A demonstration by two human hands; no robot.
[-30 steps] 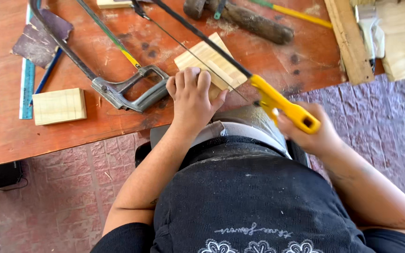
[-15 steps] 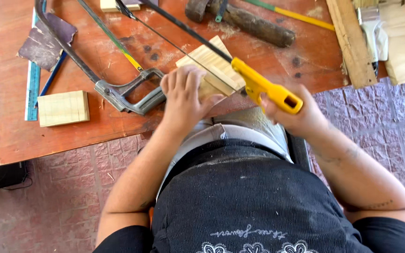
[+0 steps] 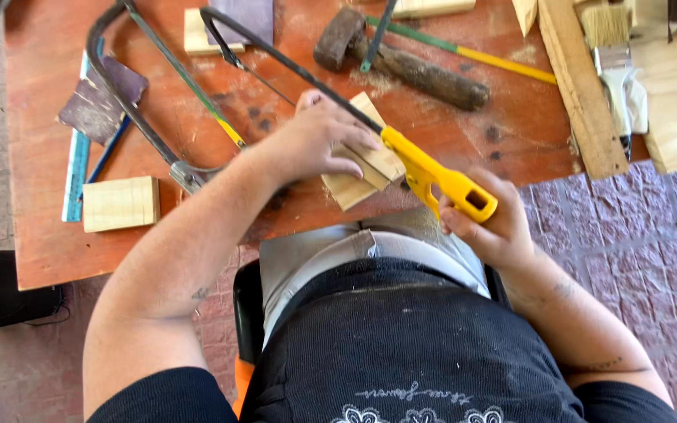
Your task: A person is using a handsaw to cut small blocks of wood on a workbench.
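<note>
My left hand (image 3: 316, 139) presses flat on a pale wooden block (image 3: 370, 164) at the near edge of the reddish workbench (image 3: 56, 258). My right hand (image 3: 489, 227) grips the yellow handle of a coping saw (image 3: 432, 176). Its black frame arches up and left over the block, and the blade crosses the wood. The block overhangs the bench edge slightly, above my lap.
A hacksaw (image 3: 139, 117) lies left of my left arm. A small wood block (image 3: 121, 204), a ruler (image 3: 76, 176) and sandpaper (image 3: 102, 100) sit at the left. A hammer (image 3: 401, 63), a wood strip (image 3: 581, 94) and a paintbrush (image 3: 617, 55) lie further back and right.
The view has shifted, so the bench sits further right and closer. My left hand stays on the block while my right hand works the saw back and forth across it.
</note>
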